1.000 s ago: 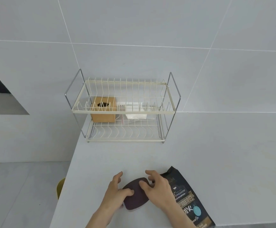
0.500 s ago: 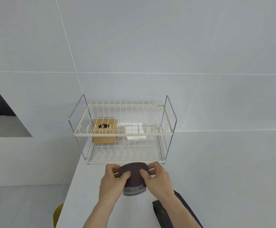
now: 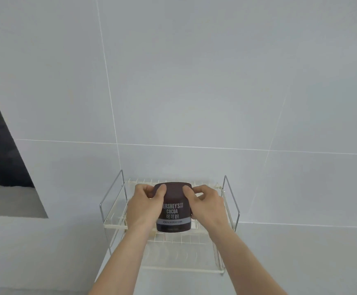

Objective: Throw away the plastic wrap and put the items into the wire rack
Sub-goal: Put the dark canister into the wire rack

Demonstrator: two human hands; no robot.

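A dark brown cocoa tub [image 3: 173, 209] with white lettering is held upright between both hands, level with the upper tier of the cream two-tier wire rack [image 3: 113, 225]. My left hand [image 3: 144, 207] grips its left side and my right hand [image 3: 206, 206] grips its right side, thumbs on the front near the lid. The tub and my hands hide whatever sits on the rack's lower tier behind them. No plastic wrap is visible.
The rack stands on a white counter [image 3: 301, 262] against a tiled wall [image 3: 194, 81]. Chrome side frames [image 3: 230, 199] rise at both ends of the rack. The counter's left edge drops off just left of the rack, beside a dark opening [image 3: 0, 145].
Both hands lifted the tub off the counter and carried it forward and up to the rack's upper tier. The view tilted up, so the dark bag on the counter left the frame.
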